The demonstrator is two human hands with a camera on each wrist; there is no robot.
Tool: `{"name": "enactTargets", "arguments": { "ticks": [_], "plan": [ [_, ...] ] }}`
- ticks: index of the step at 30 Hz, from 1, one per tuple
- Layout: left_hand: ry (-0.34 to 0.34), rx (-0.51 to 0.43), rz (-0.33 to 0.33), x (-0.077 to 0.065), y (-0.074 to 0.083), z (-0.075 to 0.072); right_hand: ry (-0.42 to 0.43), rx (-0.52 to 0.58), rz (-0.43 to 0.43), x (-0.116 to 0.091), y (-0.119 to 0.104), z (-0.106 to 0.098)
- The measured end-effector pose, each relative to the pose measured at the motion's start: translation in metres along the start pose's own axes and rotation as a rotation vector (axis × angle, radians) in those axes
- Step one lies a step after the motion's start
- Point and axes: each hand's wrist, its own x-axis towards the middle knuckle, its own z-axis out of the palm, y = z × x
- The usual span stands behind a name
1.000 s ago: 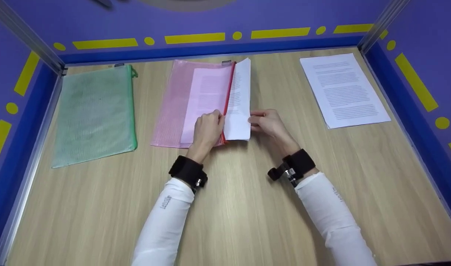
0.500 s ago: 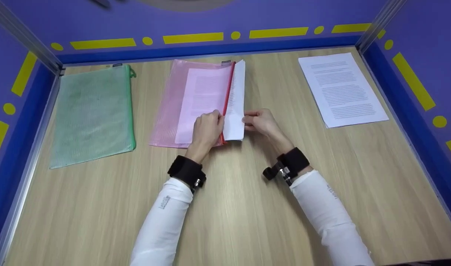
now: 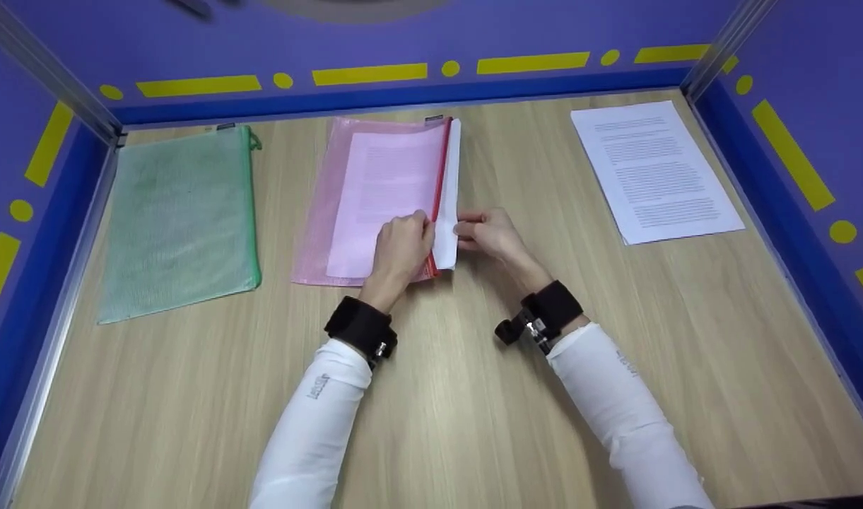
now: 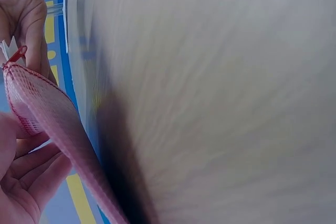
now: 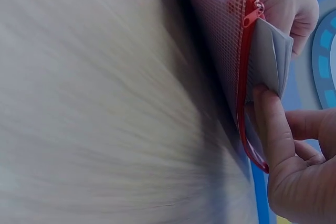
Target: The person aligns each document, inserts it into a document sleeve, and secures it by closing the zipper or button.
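Observation:
A pink mesh zipper pouch [image 3: 314, 233] with a red zipper [image 5: 244, 61] lies at the middle back of the table, its zipper side facing right. Printed sheets of paper [image 3: 447, 244] sit mostly inside it, seen through the pink mesh, with a narrow white strip sticking out past the zipper. My left hand [image 3: 401, 247] grips the pouch's upper layer at the zipper edge, holding the mouth apart. With thumb and fingers, my right hand [image 3: 495, 237] pinches the outer edge of the sheets. The red zipper pull shows in the right wrist view.
A green mesh zipper pouch [image 3: 180, 226] lies flat at the left. Another stack of printed paper [image 3: 657, 173] lies at the back right. Purple and blue walls [image 3: 374, 42] enclose the table's back and sides.
My right hand has moved left, and the sheets have slid further into the pink pouch, so a narrower strip shows outside. My left hand keeps its hold on the pouch's edge.

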Motion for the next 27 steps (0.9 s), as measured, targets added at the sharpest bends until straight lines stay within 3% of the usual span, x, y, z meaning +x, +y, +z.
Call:
{"name": "enactTargets", "arguments": {
  "ticks": [14, 27],
  "plan": [
    [0.015, 0.011, 0.040, 0.000, 0.007, -0.002, -0.026, -0.013, -0.004, 0.003, 0.000, 0.011],
    [-0.037, -0.002, 0.017, 0.001, 0.013, -0.006, -0.093, -0.096, -0.051, 0.007, -0.001, 0.025]
  ]
}}
